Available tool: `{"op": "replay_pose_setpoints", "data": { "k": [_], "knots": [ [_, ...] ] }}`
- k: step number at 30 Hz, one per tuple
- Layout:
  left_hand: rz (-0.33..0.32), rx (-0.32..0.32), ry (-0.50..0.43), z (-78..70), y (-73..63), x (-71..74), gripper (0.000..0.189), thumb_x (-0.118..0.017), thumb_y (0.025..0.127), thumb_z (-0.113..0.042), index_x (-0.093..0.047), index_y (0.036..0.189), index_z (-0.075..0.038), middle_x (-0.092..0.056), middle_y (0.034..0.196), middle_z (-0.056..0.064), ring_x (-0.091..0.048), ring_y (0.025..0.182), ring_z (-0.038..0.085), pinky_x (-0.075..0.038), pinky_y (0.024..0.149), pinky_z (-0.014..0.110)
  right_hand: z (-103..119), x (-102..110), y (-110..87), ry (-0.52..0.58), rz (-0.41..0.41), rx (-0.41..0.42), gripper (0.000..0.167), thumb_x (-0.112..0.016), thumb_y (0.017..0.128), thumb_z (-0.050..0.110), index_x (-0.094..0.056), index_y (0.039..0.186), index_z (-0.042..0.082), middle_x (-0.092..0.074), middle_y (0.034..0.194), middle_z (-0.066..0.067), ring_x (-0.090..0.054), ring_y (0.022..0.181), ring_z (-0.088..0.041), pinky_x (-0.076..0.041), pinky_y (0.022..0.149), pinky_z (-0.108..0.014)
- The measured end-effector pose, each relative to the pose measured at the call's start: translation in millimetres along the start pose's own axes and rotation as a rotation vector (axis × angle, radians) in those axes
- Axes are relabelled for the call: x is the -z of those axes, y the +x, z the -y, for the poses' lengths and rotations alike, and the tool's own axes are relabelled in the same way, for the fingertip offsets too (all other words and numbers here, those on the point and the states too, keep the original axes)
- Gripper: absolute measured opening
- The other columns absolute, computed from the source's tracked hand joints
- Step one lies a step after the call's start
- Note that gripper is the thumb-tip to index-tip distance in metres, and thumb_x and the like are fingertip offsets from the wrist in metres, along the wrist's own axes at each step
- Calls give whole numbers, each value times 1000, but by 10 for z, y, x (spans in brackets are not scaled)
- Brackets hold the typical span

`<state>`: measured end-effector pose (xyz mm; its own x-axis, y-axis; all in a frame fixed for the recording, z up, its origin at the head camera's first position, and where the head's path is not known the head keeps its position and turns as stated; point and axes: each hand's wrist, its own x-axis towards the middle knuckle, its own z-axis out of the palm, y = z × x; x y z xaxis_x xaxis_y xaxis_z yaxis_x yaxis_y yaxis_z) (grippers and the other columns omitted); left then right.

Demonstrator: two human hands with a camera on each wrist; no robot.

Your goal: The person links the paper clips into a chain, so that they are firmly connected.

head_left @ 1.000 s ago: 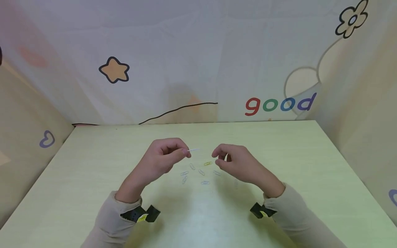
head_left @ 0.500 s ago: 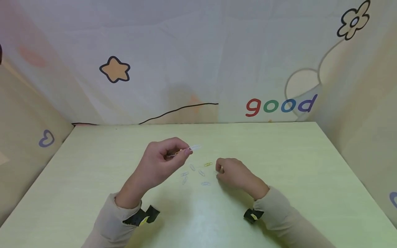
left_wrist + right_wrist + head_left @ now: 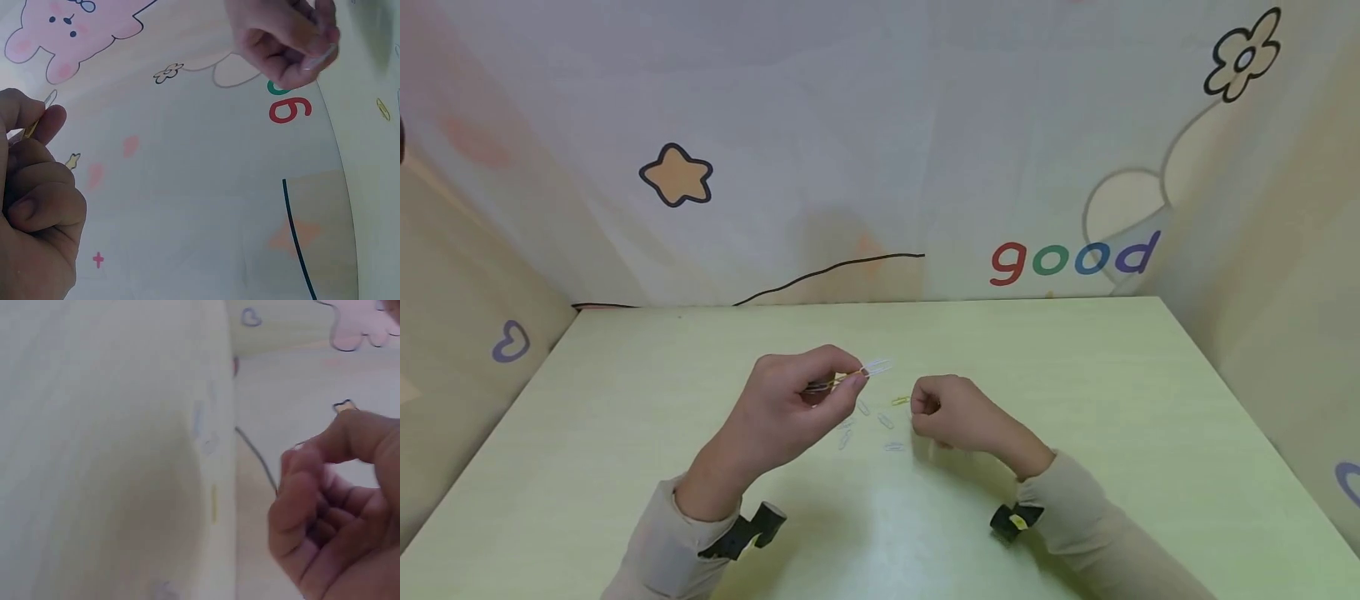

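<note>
My left hand (image 3: 793, 408) pinches several paper clips (image 3: 877, 366) between thumb and index finger, raised above the table. White ends stick out past the fingertips, with yellow and darker wire behind the thumb; whether they are linked cannot be seen. To its right, my right hand (image 3: 955, 417) has its fingers curled; in the left wrist view it pinches a pale paper clip (image 3: 320, 57), mostly covered by the fingers. A yellow paper clip (image 3: 900, 401) lies beside the right fingertips. Several pale clips, among them a bluish paper clip (image 3: 893, 447), lie between the hands.
The light table (image 3: 587, 433) ends at a printed cloth backdrop (image 3: 820, 167) behind, with cloth on both sides too. A small black wrist camera (image 3: 767, 523) is strapped at the left cuff, another wrist camera (image 3: 1006, 523) at the right.
My right hand went down to a pale clip on the table, picked it up and rose slightly leftward. The left hand turned a little, showing more of its clips.
</note>
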<state>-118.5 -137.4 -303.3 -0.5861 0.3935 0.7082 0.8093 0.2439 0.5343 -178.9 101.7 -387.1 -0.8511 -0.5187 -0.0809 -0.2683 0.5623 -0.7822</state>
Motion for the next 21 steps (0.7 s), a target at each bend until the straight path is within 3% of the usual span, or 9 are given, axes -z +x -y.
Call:
{"op": "replay_pose_setpoints", "data": {
  "k": [3,6,11,21],
  "knots": [
    [3,-5,7,12,-3,-9,18,-67,88,8,-70,89,-10,-52,66,-8,-32,50,2,-32,47,19,117,71,-68,196,-10,13,8,-56,87,2,-57,82,8,-55,67,-4,-45,48,-15,-37,48,-27],
    [5,-6,2,19,-8,-26,17,-67,89,7,-71,89,-9,-53,66,-7,-33,49,3,-33,47,19,232,125,-136,285,-53,66,11,-56,92,4,-61,83,7,-58,70,-8,-43,48,-16,-37,47,-27],
    [9,11,-14,29,-13,-50,16,-66,90,7,-71,89,-9,-53,66,-7,-37,48,4,-35,47,19,377,190,-237,335,-104,179,14,-57,98,6,-67,88,5,-61,74,-15,-44,47,-19,-40,46,-28],
    [58,32,-35,81,-23,-86,17,-65,93,5,-70,88,-11,-50,64,-9,-32,51,1,-33,47,20,593,185,-391,355,-237,310,16,-58,101,8,-70,90,8,-62,74,-9,-47,48,-22,-41,45,-29]
  ]
}}
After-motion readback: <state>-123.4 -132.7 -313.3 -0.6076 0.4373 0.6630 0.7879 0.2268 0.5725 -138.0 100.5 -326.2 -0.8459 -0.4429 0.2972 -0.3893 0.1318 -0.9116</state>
